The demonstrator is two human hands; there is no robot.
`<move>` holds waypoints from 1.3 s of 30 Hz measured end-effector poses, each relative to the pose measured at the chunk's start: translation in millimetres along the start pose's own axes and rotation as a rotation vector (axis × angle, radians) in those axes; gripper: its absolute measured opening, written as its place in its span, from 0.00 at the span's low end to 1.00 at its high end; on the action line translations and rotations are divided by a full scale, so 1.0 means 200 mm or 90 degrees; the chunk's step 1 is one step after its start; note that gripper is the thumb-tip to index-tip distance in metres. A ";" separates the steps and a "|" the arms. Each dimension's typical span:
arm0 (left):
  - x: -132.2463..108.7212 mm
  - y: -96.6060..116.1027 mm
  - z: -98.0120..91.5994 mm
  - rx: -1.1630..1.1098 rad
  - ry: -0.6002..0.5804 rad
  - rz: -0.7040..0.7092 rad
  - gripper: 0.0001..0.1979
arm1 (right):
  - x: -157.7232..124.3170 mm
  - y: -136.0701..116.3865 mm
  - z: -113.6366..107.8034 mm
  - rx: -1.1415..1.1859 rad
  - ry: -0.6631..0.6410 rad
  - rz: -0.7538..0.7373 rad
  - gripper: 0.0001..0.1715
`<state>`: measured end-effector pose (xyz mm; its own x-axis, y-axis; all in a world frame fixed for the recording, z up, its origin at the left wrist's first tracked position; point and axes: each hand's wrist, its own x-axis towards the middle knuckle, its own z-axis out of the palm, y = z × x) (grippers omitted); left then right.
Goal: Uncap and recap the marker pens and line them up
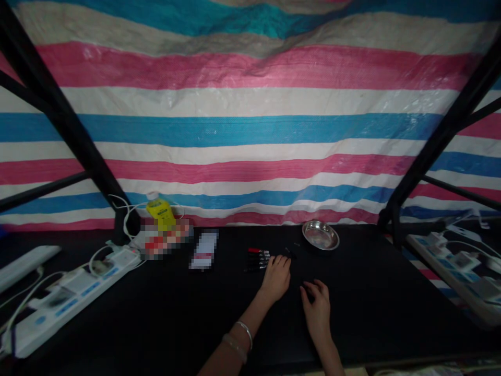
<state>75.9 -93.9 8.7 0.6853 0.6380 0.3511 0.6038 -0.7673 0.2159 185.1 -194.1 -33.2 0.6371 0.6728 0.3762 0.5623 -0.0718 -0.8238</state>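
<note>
My left hand [276, 277] rests on the black table [195, 313], its fingers curled over the ends of a small row of pens [257, 259], one with a red cap. Whether it grips a pen is hidden. Two bracelets ring that wrist. My right hand [316, 303] lies just to the right on the table, fingers bent and close together near a small dark object that I cannot make out. A small round metal dish [320, 235] stands beyond both hands, slightly to the right.
A yellow bottle [160, 211] and blurred packets [166, 239] sit at the back left, with a blurred card [204, 250] beside them. White power strips with cables lie at the left [70, 292] and right [454, 266]. Black frame posts [395, 219] rise before a striped tarpaulin [250, 130].
</note>
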 end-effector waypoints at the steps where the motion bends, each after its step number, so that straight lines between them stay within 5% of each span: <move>1: 0.00 0.00 0.00 -0.003 -0.004 0.003 0.17 | 0.01 0.00 0.01 -0.005 -0.001 0.001 0.23; 15: -0.02 0.00 -0.03 -0.023 -0.002 0.037 0.12 | 0.13 -0.04 0.09 -0.036 -0.050 -0.041 0.17; 24: -0.05 0.00 -0.08 -0.103 0.063 0.052 0.11 | 0.15 -0.08 0.04 0.202 -0.096 0.024 0.18; 32: -0.08 -0.01 -0.08 -0.142 0.153 0.081 0.13 | 0.20 -0.16 0.08 0.408 -0.122 0.159 0.20; 39: -0.07 -0.04 -0.12 -0.214 0.243 -0.076 0.14 | 0.22 -0.24 0.23 0.705 -0.139 0.392 0.19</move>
<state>51.3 -98.7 24.1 0.3842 0.7021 0.5996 0.4619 -0.7085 0.5336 162.7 -127.2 3.4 0.4755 0.8609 -0.1811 -0.5952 0.1633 -0.7868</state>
